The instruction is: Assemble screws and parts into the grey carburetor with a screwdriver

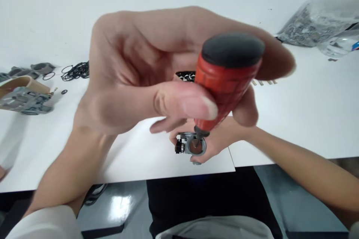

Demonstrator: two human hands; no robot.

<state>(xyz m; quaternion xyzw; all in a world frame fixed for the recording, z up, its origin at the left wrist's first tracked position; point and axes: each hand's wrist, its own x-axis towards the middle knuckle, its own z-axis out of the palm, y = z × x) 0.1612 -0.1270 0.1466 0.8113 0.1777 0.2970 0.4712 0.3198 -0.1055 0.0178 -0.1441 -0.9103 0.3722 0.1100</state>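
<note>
My left hand [131, 59] is closed around the red handle of a screwdriver [224, 86] with a dark end cap, held close to the camera. The screwdriver points down and away, its tip inside the round bore of a grey metal carburetor [186, 147]. Whether the tip touches a screw there is too small to tell. Farther down, at the front of the table, my right hand [221, 136] grips the carburetor from the right. A brownish disc shows in the bore, and a black fitting sticks out on its left. My left hand hides part of the table behind it.
At the left, another carburetor [25, 101] leans by a tan ring [28, 82], near black rubber rings [77, 71] and grey round parts [42, 68]. A plastic bag of metal parts [316, 22] and a clear bottle [336, 44] lie right. Small brass-coloured pieces [265, 82] lie behind my hand.
</note>
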